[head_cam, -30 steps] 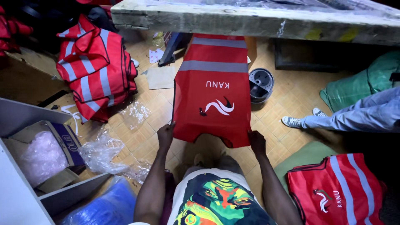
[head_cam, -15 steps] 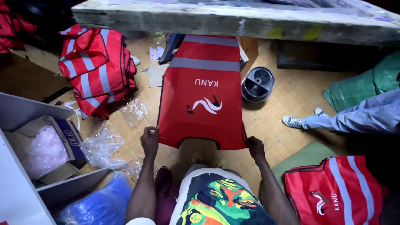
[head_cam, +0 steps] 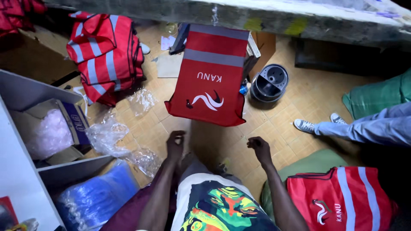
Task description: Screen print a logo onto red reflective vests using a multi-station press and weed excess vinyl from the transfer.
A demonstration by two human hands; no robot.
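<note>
Vest [head_cam: 210, 83] hangs flat from the edge of the table [head_cam: 299, 19] at the far side, red with two grey bands and a white swirl mark, its lower hem just above the tiled floor [head_cam: 295, 107] and apart from both hands.

From the left: a shelf unit [head_cam: 25, 171] holds an open carton [head_cam: 70, 117] of pinkish wrap, with a blue plastic bundle [head_cam: 98, 196] below it. One heap of red vests [head_cam: 107, 55] sits far left (I cannot count the pieces folded into it). Three loose clear bags [head_cam: 109, 134] lie crumpled between the heap and the shelf.

Left hand [head_cam: 175, 145] is below the hem, fingers curled loosely, holding nothing. Right hand [head_cam: 259, 147] is likewise empty, half open, near the hem but not touching it. One round grey bucket-like tub [head_cam: 269, 83] stands just right of the hanging vest. Further right, another person's leg and one white shoe [head_cam: 306, 125] stretch in, and one more red vest [head_cam: 342, 201] lies on a green sack [head_cam: 319, 164] at the near right.

As I judge it, with neither hand on it the vest depends on whatever pins it at the table edge; a tug or brush could slide it down onto the dusty floor or the tub. The slick bags underfoot could also cause a slip.
</note>
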